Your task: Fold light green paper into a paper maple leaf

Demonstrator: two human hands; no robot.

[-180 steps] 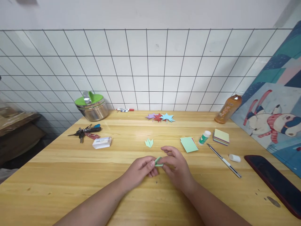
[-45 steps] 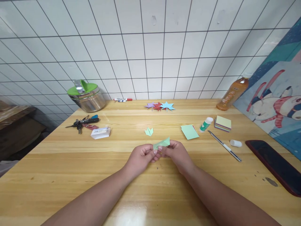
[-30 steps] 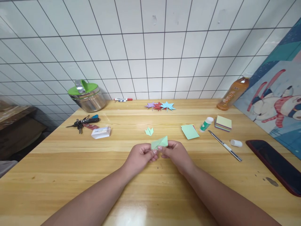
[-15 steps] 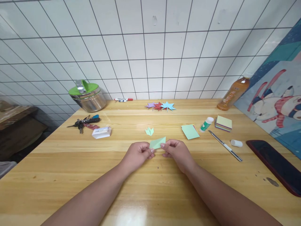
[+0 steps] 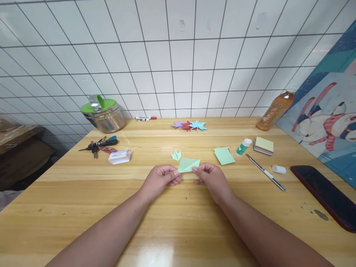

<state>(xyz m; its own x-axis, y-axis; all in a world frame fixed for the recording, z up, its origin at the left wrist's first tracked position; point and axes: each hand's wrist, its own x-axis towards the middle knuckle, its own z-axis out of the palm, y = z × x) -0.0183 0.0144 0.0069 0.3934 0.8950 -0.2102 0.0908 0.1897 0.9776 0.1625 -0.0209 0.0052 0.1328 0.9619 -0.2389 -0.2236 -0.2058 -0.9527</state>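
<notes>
Left hand [image 5: 162, 177] and right hand [image 5: 213, 180] are pinching a creased pale-green paper sheet [image 5: 189, 164] at its near corners, thumbs uppermost. Sheet is spanning between them; small pointed light-green paper fold [image 5: 176, 155] is lying just far-left.

Paper [image 5: 186, 162]: one small sheet, pale green, opened out and plain apart from its fold.
Crease [image 5: 189, 166]: a slanting line, from near the lower left corner up towards the far right one.
Near left corner: pinched in the left hand [image 5: 160, 178].
Right side: pinched in the right hand [image 5: 213, 180].
Far edge: free, pointing away from the person, roughly level.
</notes>
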